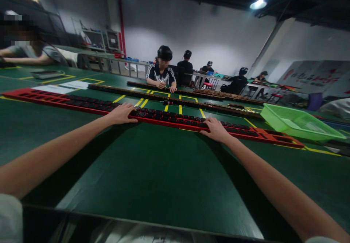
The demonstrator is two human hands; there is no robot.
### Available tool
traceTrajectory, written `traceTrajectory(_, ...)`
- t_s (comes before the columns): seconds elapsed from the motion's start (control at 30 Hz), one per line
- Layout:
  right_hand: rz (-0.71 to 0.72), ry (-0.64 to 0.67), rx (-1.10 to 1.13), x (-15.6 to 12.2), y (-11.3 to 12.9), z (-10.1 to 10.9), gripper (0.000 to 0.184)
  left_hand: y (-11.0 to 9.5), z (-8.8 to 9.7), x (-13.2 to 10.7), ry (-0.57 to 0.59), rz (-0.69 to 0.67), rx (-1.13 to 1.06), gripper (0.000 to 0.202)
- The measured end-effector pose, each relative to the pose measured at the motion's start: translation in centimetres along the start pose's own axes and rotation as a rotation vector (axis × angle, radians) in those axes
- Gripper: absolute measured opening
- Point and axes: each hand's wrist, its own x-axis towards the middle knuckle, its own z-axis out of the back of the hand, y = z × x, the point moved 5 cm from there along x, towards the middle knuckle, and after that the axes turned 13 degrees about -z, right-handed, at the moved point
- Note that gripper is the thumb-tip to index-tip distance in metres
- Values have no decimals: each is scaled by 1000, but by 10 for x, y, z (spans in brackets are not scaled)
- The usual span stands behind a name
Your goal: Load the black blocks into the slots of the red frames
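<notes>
A long red frame [169, 126] lies crosswise on the green table, with rows of small black pieces [157, 114] set along its middle. My left hand [122, 113] grips it left of the centre, fingers over the top and thumb along the near edge. Right of the centre, my right hand [216, 129] holds the same frame in a like way, its fingertips beside the black pieces. Both arms are stretched forward. What exactly the black pieces are is too small to tell.
Behind the frame lies a long dark strip [153, 96], with more strips farther back. At right stands a light green plastic basket [296, 124]. White papers [73, 85] lie at left. A co-worker [162, 71] sits across the table; another person is at far left.
</notes>
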Motion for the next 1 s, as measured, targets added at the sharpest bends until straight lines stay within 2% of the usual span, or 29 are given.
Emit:
traceTrajectory(0.07,-25,42,-32,7,1,4,50,-2,2,5,-4,7,19,69)
traceTrajectory(0.2,13,146,-69,17,9,10,48,-8,4,10,-23,25,44,69)
traceTrajectory(0.4,54,180,-70,19,14,10,58,-13,6,6,-29,51,46,71)
traceTrajectory(0.5,82,209,-55,18,14,11,56,-13,6,2,-27,51,17,71)
traceTrajectory(0.67,85,258,-14,12,20,10,57,-10,1,-4,51,53,12,74)
traceTrajectory(0.83,58,259,20,8,32,4,56,-13,4,-2,150,3,124,62)
traceTrajectory(1.0,42,224,-24,-17,33,18,48,-31,15,-13,208,-30,164,59)
